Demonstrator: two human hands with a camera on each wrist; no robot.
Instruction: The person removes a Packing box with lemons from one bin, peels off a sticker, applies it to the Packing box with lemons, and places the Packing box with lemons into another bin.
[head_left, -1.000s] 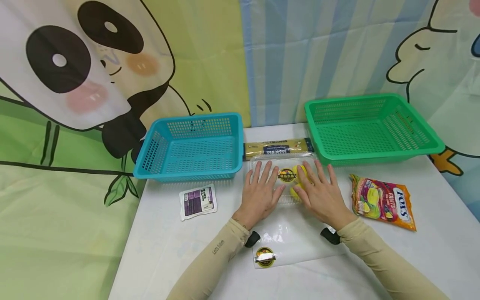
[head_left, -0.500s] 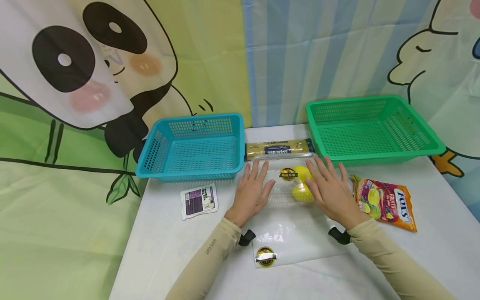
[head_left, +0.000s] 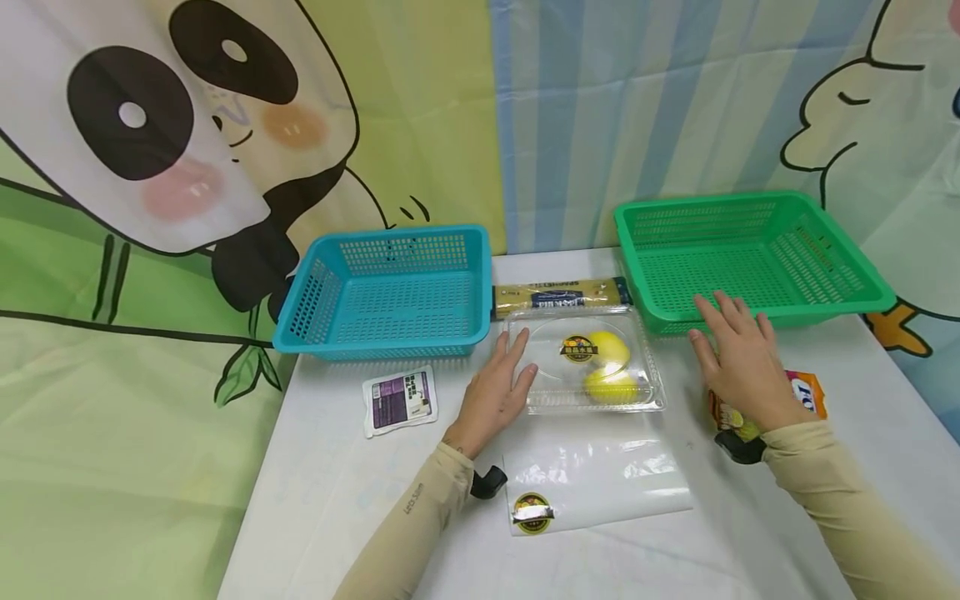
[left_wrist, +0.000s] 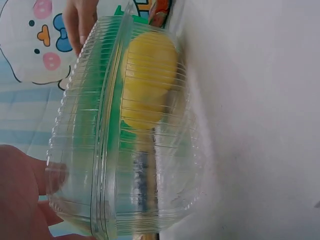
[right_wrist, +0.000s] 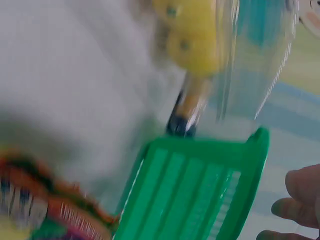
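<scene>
A clear plastic clamshell box point(head_left: 551, 367) with a closed lid and a round label sits mid-table. Inside it, toward the right, are two yellow lemon-like fruits point(head_left: 609, 350). My left hand point(head_left: 491, 400) is at the box's left side, fingers extended; in the left wrist view its fingertips point(left_wrist: 52, 180) overlap the clear lid. My right hand point(head_left: 746, 375), fingers spread and holding nothing, hovers over the Fox's candy bag point(head_left: 808, 393) and partly hides it. Its fingertips overlap the front of the green basket point(head_left: 757, 321) in the head view.
A blue basket point(head_left: 382, 342) stands at the back left. Behind the box, a spaghetti pack point(head_left: 558, 296) lies between the baskets. A small purple-and-white packet point(head_left: 401, 402) is at left. A clear plastic sheet point(head_left: 600, 483) with a round label lies in front of the box.
Both hands were over the box. The right hand has moved off to the right, over the candy bag, uncovering the fruits; the left has shifted slightly left to the box's edge.
</scene>
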